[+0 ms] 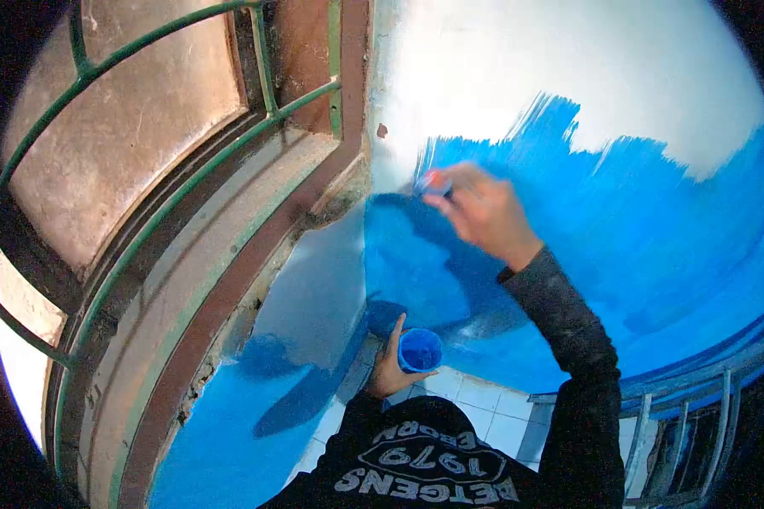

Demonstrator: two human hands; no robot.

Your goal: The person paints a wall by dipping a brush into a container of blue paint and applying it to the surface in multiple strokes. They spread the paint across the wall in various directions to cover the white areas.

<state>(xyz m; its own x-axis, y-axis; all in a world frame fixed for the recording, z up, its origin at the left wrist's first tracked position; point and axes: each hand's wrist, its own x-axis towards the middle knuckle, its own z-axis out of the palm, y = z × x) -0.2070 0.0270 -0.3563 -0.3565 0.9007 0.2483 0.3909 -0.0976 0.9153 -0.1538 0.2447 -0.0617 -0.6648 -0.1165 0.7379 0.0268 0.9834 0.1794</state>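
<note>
My right hand [484, 210] is closed on a small paintbrush [434, 181], held against the wall near the corner. Motion blurs the brush; a bit of red shows on it, and its bristles cannot be made out clearly. Lower down, my left hand [389, 366] is wrapped round a cup [421, 349] with blue paint inside. The wall [603, 229] in front of me is wet-looking blue below and white above, with a ragged brushed edge between. Around the right hand, the blue reaches almost to the corner.
On the left is a window with curved green metal bars [157, 38] and a brown frame [229, 280]. The side wall [306, 280] beneath it is grey above and blue below. White floor tiles [484, 407] lie under me. A metal rack or ladder [683, 433] stands at lower right.
</note>
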